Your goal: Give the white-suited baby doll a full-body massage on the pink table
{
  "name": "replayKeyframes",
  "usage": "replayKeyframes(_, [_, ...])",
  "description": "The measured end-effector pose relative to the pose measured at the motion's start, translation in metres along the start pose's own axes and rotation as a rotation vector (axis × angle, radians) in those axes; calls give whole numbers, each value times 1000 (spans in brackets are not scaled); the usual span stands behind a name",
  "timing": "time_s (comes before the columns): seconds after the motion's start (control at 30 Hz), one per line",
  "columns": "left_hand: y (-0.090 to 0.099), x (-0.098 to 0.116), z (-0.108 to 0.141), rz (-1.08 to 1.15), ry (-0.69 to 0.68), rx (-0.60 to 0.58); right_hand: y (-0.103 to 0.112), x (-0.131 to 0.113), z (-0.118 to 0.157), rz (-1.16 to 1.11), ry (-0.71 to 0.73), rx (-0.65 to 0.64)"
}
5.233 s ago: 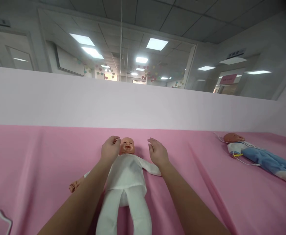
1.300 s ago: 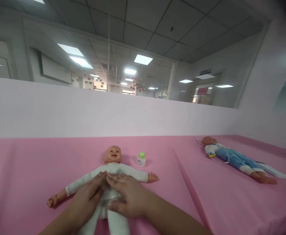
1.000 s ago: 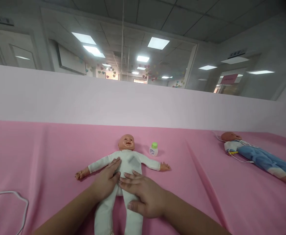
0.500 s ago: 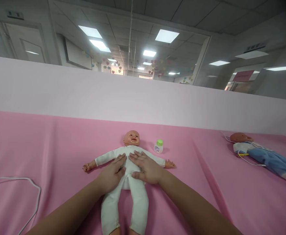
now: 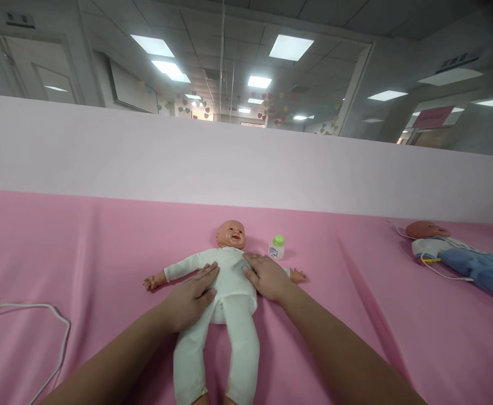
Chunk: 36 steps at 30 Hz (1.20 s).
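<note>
A baby doll in a white cloth suit (image 5: 229,278) lies on its back, arms spread and head away from me. My left hand (image 5: 191,298) rests on the left side of its belly and chest, fingers stretched out and flat. On the opposite side, my right hand (image 5: 269,275) lies over the doll's chest edge and upper arm, fingers extended and the thumb apart, covering part of the sleeve. Beside the doll's head, to the right, stands a small clear bottle with a green cap (image 5: 277,247). Neither hand touches the bottle.
A second doll in blue and white clothes (image 5: 474,264) lies at the far right with thin tubes on it. A white cable (image 5: 67,332) curves over the pink sheet (image 5: 115,253) at left. Behind runs a low white wall (image 5: 187,163) with glass above.
My right hand has slid from the middle of the doll's chest outward to the right side. My left hand has stayed almost in place. The view has shifted slightly.
</note>
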State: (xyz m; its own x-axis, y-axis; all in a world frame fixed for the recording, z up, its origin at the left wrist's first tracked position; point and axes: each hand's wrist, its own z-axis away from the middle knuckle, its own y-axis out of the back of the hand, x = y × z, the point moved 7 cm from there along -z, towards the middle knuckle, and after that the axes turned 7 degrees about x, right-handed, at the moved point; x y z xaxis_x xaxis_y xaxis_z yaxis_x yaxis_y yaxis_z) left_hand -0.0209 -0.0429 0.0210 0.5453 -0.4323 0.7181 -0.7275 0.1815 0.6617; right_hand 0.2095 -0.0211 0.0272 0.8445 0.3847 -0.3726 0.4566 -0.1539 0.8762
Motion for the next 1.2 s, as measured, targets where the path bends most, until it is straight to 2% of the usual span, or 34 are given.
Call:
replayKeyframes(0.07, [2, 12, 6, -28, -36, -40, -1, 2, 0, 8, 0, 19])
replayKeyframes(0.23, [1, 64, 25, 59, -242, -185, -2, 0, 1, 5, 27, 39])
replayKeyframes(0.33, [-3, 75, 23, 79, -303, -211, -3, -1, 2, 21, 18, 50])
replayKeyframes(0.47, [-6, 58, -7, 0, -250, -173, -3, -3, 2, 36, 20, 50])
replayKeyframes(0.63, [-12, 41, -46, -252, -206, -189, -4, -5, 2, 41, 35, 34])
replayKeyframes(0.7, [-13, 37, -56, -340, -205, -159, -3, -5, 2, 44, 36, 38])
replayKeyframes(0.87, [-9, 23, -68, -400, -247, -11, -3, -4, 2, 38, 28, 31])
replayKeyframes(1.0, [4, -3, -71, -431, -156, 107, -2, -1, 2, 18, 25, 11])
replayKeyframes(1.13, [10, -19, -72, -437, -91, 145, 9, -2, 9, -19, 2, 24])
replayKeyframes(1.2, [9, -21, -72, -428, -93, 149, 20, -18, 16, -87, 66, 61])
